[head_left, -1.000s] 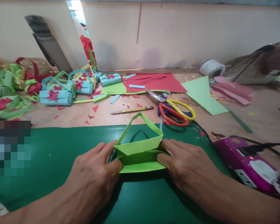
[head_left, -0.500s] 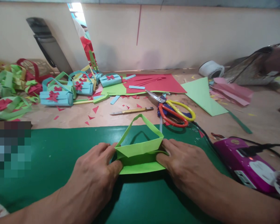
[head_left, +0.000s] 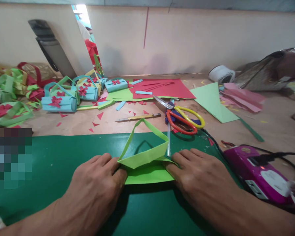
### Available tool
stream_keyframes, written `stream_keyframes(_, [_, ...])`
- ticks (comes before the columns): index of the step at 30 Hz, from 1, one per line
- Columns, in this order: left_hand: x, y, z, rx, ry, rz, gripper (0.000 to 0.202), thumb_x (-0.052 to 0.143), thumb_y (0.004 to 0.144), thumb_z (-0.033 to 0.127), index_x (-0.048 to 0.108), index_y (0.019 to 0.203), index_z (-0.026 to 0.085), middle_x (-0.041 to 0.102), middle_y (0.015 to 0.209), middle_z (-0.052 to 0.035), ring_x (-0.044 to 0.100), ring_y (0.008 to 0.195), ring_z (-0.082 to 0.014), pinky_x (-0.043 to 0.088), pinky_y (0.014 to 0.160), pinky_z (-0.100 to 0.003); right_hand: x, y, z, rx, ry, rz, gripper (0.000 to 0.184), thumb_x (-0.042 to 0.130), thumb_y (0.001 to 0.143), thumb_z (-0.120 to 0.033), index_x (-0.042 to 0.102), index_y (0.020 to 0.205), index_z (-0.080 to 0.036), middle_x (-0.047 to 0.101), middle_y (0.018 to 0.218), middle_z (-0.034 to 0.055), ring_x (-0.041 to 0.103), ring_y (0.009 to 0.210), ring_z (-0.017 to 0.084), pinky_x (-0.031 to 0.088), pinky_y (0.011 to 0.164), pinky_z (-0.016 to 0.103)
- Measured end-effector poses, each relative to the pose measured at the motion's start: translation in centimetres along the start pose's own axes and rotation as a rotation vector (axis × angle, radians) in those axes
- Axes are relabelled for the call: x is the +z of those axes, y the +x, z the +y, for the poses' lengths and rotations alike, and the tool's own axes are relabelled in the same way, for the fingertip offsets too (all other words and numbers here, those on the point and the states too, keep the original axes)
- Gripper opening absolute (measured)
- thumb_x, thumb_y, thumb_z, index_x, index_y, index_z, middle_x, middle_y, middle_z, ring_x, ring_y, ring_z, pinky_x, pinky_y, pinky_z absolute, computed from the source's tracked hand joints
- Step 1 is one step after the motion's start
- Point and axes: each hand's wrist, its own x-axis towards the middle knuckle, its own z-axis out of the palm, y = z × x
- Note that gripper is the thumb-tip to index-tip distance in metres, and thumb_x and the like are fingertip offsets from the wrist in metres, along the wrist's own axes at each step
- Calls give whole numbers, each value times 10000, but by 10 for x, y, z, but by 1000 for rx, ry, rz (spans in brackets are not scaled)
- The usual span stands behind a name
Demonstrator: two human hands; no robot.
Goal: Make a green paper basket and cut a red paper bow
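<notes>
A light-green paper basket (head_left: 147, 164), with its looped handle standing upright, is pressed flat at the base on the dark-green cutting mat (head_left: 51, 157). Its left end is pinched by the left hand (head_left: 98, 186) and its right end by the right hand (head_left: 199, 178), fingers extended over the folds. Beyond the mat, scissors with red and yellow handles (head_left: 184, 118) and a utility knife (head_left: 139, 116) are seen on the table. Finished blue baskets (head_left: 59, 100) are gathered at far left; a purple device (head_left: 258, 173) lies at right.
</notes>
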Motion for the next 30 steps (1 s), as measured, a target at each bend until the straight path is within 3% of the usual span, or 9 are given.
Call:
stream_keyframes(6, [0, 5, -1, -6, -5, -95, 215, 458, 750, 78, 589, 624, 193, 588, 605, -27, 504, 574, -185, 404, 539, -300, 2, 2, 2, -28, -36, -14, 154, 699, 581, -65, 625, 611, -197, 596, 573, 16, 535, 533, 210, 319, 536, 334])
stream_keyframes(13, [2, 3, -4, -132, -162, -112, 229, 442, 798, 150, 591, 634, 207, 569, 714, -33, 508, 670, -180, 366, 529, -264, -3, 6, 7, 89, 295, -184, 65, 616, 768, -173, 626, 726, -222, 574, 788, 32, 527, 672, 183, 321, 550, 296])
stream_keyframes(18, [4, 2, -4, -144, -284, -140, 265, 424, 845, 204, 607, 653, 205, 554, 714, -34, 512, 657, -173, 380, 544, -269, -6, 8, 10, 178, 406, -224, 61, 596, 767, -186, 643, 746, -220, 563, 816, 36, 533, 673, 167, 346, 561, 274])
stream_keyframes(22, [2, 3, -6, -163, -471, -55, 228, 437, 869, 244, 646, 780, 223, 578, 798, -35, 547, 716, -165, 424, 591, -258, -1, 9, 11, 171, 415, -255, 72, 593, 778, -205, 649, 733, -197, 600, 744, 33, 568, 685, 182, 372, 585, 279])
stream_keyframes(26, [-4, 8, -9, -147, -662, 142, 143, 517, 833, 177, 648, 847, 232, 612, 968, -17, 601, 822, -130, 463, 688, -200, -3, 12, 10, 177, 411, -270, 96, 592, 798, -232, 672, 764, -192, 626, 770, 50, 594, 719, 199, 399, 601, 284])
stream_keyframes(30, [-5, 13, -9, -172, -746, 209, 138, 549, 812, 130, 657, 797, 214, 640, 867, 5, 615, 761, -103, 466, 673, -164, -11, 12, 11, 204, 484, -205, 115, 593, 814, -264, 686, 813, -197, 623, 820, 56, 602, 737, 195, 441, 629, 290])
